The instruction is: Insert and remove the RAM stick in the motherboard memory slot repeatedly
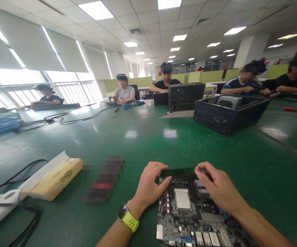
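A computer motherboard (189,219) lies flat on the green table (138,144) right in front of me, its square processor facing up. A thin dark memory stick (178,172) stands along the board's far edge. My left hand (150,183), with a yellow-strapped watch on the wrist, presses curled fingers on the stick's left end. My right hand (216,188) pinches the stick's right end from above. Both hands rest over the board's far corners.
A yellow tissue pack (54,178) and black cables (14,178) lie to the left, a blurred dark object (104,181) beside them. An open black computer case (228,113) sits far right. Several people sit around the table's far side.
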Tool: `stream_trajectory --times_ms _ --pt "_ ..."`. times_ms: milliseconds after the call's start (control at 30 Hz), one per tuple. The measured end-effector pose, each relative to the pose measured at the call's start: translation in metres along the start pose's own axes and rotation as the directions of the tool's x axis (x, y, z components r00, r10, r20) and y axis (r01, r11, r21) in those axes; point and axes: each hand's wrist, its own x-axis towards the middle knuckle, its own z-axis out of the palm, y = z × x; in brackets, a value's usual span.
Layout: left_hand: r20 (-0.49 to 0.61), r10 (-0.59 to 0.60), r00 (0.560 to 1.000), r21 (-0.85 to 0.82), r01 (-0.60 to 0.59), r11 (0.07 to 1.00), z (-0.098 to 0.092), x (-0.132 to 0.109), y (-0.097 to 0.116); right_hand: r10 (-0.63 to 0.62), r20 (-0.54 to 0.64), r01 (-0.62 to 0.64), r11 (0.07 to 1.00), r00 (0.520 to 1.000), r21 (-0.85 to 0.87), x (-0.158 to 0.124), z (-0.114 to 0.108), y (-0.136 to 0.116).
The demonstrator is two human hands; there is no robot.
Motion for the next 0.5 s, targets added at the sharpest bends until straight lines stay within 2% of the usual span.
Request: stream_trajectory --times_ms 133,233,300,333,400,467,500 --pt "-0.024 0.158 0.987 -0.021 -0.158 0.987 -0.005 -0.002 0.014 -0.077 0.114 0.08 0.997 0.99 -0.021 -0.01 0.005 -0.022" --pt "0.036 0.313 0.949 0.034 -0.314 0.949 -0.008 -0.002 0.024 -0.12 0.141 0.127 0.991 0.983 -0.04 -0.015 0.012 -0.032" --pt "0.061 0.374 0.925 0.099 -0.379 0.92 -0.009 -0.001 0.027 -0.136 0.132 0.142 0.989 0.982 -0.035 -0.017 0.015 -0.032" --pt "0.05 0.387 0.921 0.132 -0.39 0.911 -0.01 0.0 0.026 -0.144 0.101 0.148 0.988 0.984 -0.039 -0.017 0.016 -0.032" --pt "-0.015 0.375 0.927 0.191 -0.365 0.911 -0.012 0.001 0.021 -0.17 -0.058 0.164 0.982 0.984 -0.091 -0.017 0.017 -0.03" --pt "-0.116 0.292 0.949 0.245 -0.258 0.935 -0.014 0.001 0.011 -0.228 -0.239 0.185 0.964 0.944 -0.19 -0.02 0.022 -0.03" --pt "-0.17 0.224 0.96 0.277 -0.172 0.945 -0.015 0.001 0.005 -0.279 -0.283 0.213 0.946 0.918 -0.243 -0.023 0.028 -0.031"
